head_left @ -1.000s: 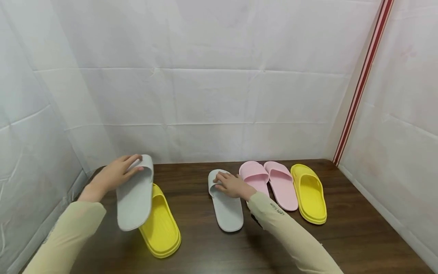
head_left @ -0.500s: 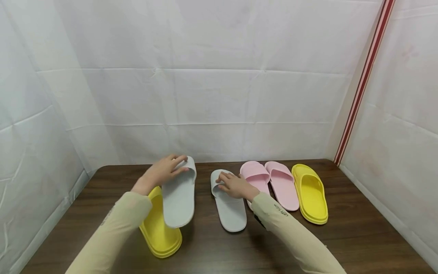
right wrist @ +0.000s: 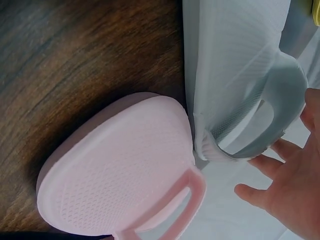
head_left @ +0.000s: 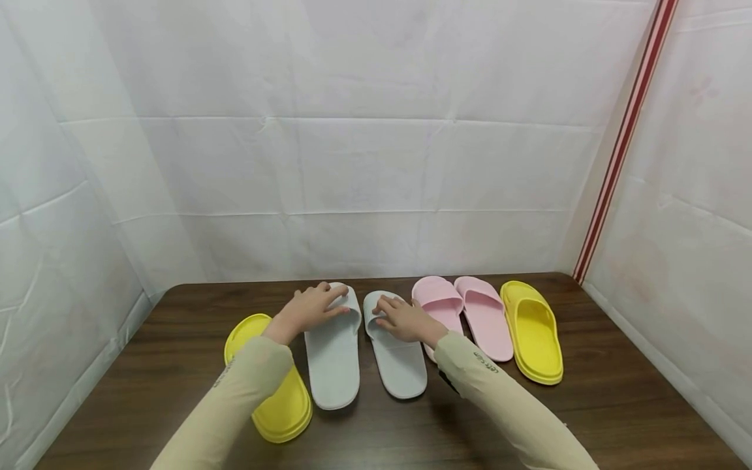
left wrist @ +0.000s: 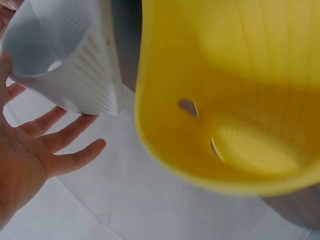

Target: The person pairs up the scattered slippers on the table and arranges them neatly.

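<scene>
Two light grey slippers lie side by side in the middle of the brown table. My left hand (head_left: 311, 310) grips the toe strap of the left grey slipper (head_left: 333, 365), its other fingers spread along the strap in the left wrist view. On the right grey slipper (head_left: 401, 369), my right hand (head_left: 405, 318) pinches the strap; the right wrist view shows the thumb at the strap's edge and fingers on its outer side. Partly hidden by my left sleeve, a yellow slipper (head_left: 284, 408) lies just left of the grey ones.
Pink slippers sit right of my right hand, one (head_left: 437, 303) partly behind my wrist and the other (head_left: 484, 323) beside it. Another yellow slipper (head_left: 534, 333) lies farther right. A white cloth wall (head_left: 364, 163) rises behind the table (head_left: 611, 385).
My left hand has carried its grey slipper rightward from over the yellow slipper and lowered it beside the other grey one. My right hand and its slipper have shifted slightly right.
</scene>
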Demonstrator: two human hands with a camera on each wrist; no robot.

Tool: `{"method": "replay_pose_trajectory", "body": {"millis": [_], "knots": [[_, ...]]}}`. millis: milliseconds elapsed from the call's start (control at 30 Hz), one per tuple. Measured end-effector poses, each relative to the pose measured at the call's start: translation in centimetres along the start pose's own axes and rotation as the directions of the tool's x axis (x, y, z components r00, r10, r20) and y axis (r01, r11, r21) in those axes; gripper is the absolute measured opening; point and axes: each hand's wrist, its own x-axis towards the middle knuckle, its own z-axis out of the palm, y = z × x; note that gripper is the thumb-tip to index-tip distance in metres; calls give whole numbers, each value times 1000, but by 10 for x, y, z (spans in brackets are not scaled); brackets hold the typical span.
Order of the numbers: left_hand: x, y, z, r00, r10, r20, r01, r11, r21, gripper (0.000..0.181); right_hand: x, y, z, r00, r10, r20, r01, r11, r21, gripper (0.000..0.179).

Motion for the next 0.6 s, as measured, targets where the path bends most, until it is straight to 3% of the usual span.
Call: {"method": "replay_pose_trajectory", "body": {"millis": [333,600], "knots": [[13,4,22,995,-56,79,56,998,-3,33,-9,-7,-5,994,60,91,-56,997,-49,36],[13,5,25,983,-108,146,113,993,-23,32,-23,-11,-16,988,47,148,-33,995,-97,49]]}}
